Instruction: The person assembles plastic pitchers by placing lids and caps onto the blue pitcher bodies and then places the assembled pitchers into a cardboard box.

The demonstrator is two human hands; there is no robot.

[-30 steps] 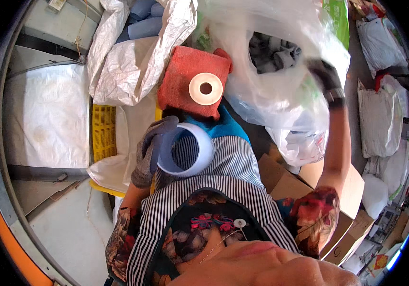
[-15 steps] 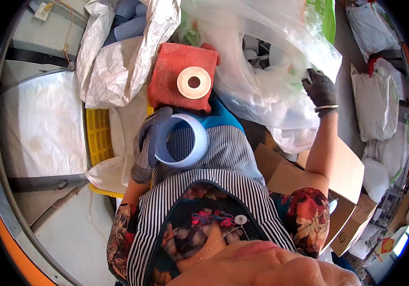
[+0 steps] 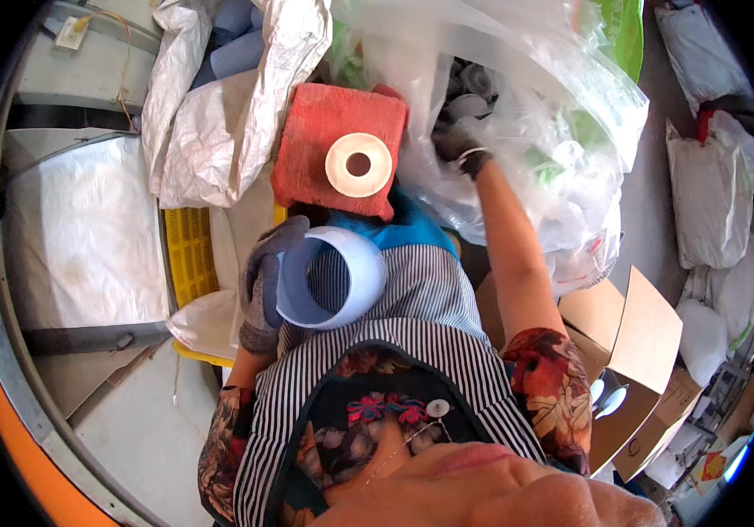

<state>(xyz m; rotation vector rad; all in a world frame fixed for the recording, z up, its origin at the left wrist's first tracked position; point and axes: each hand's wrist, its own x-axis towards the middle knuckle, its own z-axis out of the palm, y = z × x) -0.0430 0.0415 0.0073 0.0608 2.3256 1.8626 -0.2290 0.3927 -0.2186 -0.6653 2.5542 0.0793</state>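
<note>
My left hand (image 3: 264, 281), in a dark grey glove, grips a pale blue open-ended plastic cylinder (image 3: 368, 274) by its left side, above my striped apron. My right hand (image 3: 458, 145), gloved too, reaches into the mouth of a large clear plastic bag (image 3: 535, 132). Inside the bag, right at that hand, lie several grey and whitish round parts (image 3: 469, 107). The right fingers are mostly hidden, so their grip does not show. Between the hands and farther off, a cream-coloured disc (image 3: 375, 179) with a round central hole rests on a red cloth-covered block (image 3: 306, 132).
A white woven sack (image 3: 205, 132) at the far left holds several blue cylinders (image 3: 238, 60). Below it stands a yellow crate (image 3: 191, 255). Open cardboard boxes (image 3: 645, 338) are near my right elbow. Filled white sacks (image 3: 706, 193) line the right side.
My right hand has moved left from the bag's outer right side into its mouth, among the grey parts. My left hand still holds the blue cylinder, now slightly lower and turned a little.
</note>
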